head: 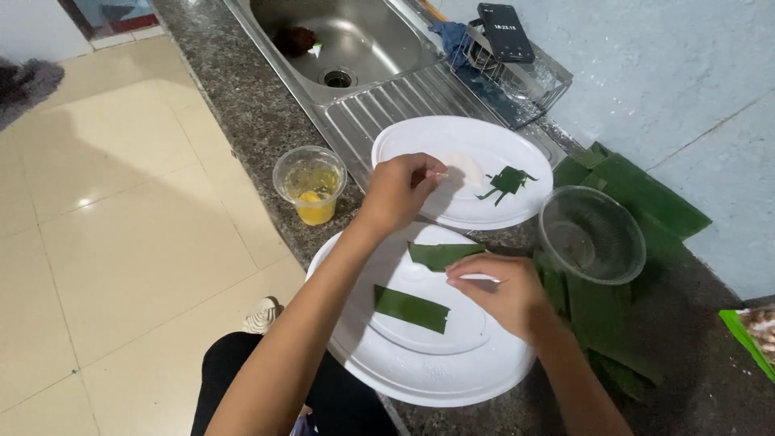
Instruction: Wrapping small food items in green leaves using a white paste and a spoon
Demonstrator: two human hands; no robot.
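Note:
My left hand (401, 190) reaches over the far white oval plate (484, 141), its fingertips pinched on a bit of the white dough (464, 167) lying there. Small green leaf scraps (507, 181) lie on the same plate. My right hand (504, 292) rests on the near white plate (436, 367), fingertips pinching the end of a green leaf strip (440, 254). A second leaf strip (411, 308) lies flat on that plate, below the first.
A clear plastic cup (311, 186) with yellow filling stands near the counter edge. A clear bowl (592, 234) sits on a pile of banana leaves (646, 194) at right. Behind are a steel sink (339, 40) and a wire rack (517, 73) against the wall.

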